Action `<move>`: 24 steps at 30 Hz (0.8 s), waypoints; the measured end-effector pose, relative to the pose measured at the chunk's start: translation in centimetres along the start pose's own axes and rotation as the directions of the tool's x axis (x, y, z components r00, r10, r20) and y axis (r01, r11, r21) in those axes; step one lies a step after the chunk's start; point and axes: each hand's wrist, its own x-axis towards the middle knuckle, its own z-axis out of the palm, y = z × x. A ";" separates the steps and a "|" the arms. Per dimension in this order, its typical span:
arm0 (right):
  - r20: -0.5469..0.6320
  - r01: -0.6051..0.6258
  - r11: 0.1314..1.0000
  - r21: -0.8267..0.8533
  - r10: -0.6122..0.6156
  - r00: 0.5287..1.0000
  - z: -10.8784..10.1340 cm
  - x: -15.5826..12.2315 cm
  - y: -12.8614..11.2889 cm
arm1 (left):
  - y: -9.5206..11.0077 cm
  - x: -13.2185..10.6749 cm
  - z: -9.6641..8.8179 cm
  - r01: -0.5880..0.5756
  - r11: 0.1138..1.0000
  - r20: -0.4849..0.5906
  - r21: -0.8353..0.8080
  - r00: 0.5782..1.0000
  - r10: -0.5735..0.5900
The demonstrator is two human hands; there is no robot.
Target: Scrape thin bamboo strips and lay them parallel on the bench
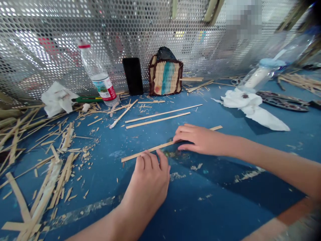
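A long thin bamboo strip [140,153] lies slantwise on the blue table [215,201]. My left hand [149,182] rests palm down with its fingertips pressed on the strip near its left end. My right hand [198,139] lies flat over the strip's right part, fingers together and pointing left, pinning it down. The strip's far tip [216,128] sticks out beyond my right hand. Two more long strips [160,117] lie parallel just behind the hands.
Bamboo scraps and shavings [50,160] litter the left side. Against the perforated metal wall [50,40] stand a plastic bottle [99,78], a black phone [132,76] and a woven piece [165,77]. Crumpled tissues [250,105] and a tilted bottle [265,72] sit right.
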 end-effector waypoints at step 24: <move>-0.357 -0.266 0.962 -0.063 0.227 0.906 2.0 0.8 7.1 | -3.1 1.9 3.7 0.111 0.910 0.004 -0.400 0.993 -0.119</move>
